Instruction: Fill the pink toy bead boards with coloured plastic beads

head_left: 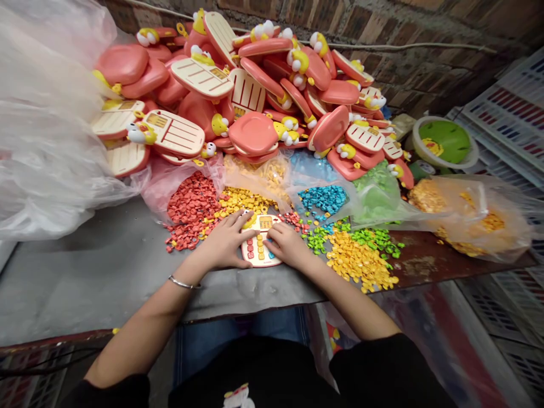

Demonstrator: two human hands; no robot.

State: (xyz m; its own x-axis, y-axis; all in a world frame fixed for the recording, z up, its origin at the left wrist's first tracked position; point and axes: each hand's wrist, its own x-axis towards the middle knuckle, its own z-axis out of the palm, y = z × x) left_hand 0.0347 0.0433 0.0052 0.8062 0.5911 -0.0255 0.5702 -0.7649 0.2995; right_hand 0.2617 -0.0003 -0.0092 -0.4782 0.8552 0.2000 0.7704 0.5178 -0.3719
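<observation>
A cream toy panel (268, 227) with a red rim, a yellow screen patch and a yellow head at its top left lies flat on the table in front of me. Red, yellow and blue button pieces sit in columns on its face. My left hand (225, 241) grips the panel's left side, thumb low and fingers spread over the upper edge. My right hand (288, 243) rests over the panel's right side with bent fingers close together on the buttons. Whatever those fingertips may hold is hidden.
Beyond the panel lie heaps of red (193, 204), yellow (246, 198), blue (323, 199) and green (318, 238) pieces. Yellow pieces (361, 260) spread at right. Similar red-backed toys (255, 133) pile against the brick wall. Plastic sheeting (51, 130) stands left; a bowl (446, 141) right.
</observation>
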